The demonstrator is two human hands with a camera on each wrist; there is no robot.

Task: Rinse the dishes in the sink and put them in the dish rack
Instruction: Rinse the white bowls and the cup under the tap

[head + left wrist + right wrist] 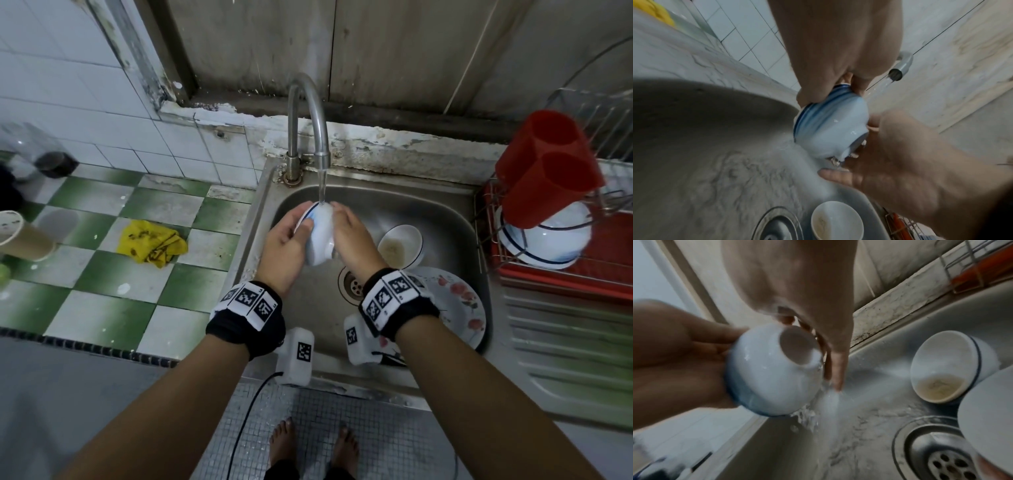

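A white bowl with blue rim stripes (320, 240) is tipped on its side under the running faucet (308, 113), above the sink (445, 205). My left hand (291, 236) grips its rim, thumb outside. My right hand (349, 233) lies with straight fingers against the bowl's foot ring (795, 348), and water runs off them. In the left wrist view the bowl (830, 123) sheds water into the basin. A dirty bowl (400, 246) and a floral plate (459, 301) lie in the sink to the right. The dish rack (548, 274) holds a white bowl (544, 240).
A red cutlery holder (544, 168) hangs on the rack's front. The drain (352, 284) sits below my hands. On the checked tile counter to the left lie a yellow cloth (150, 243) and a paper cup (20, 236). A ribbed drainboard (565, 342) extends right.
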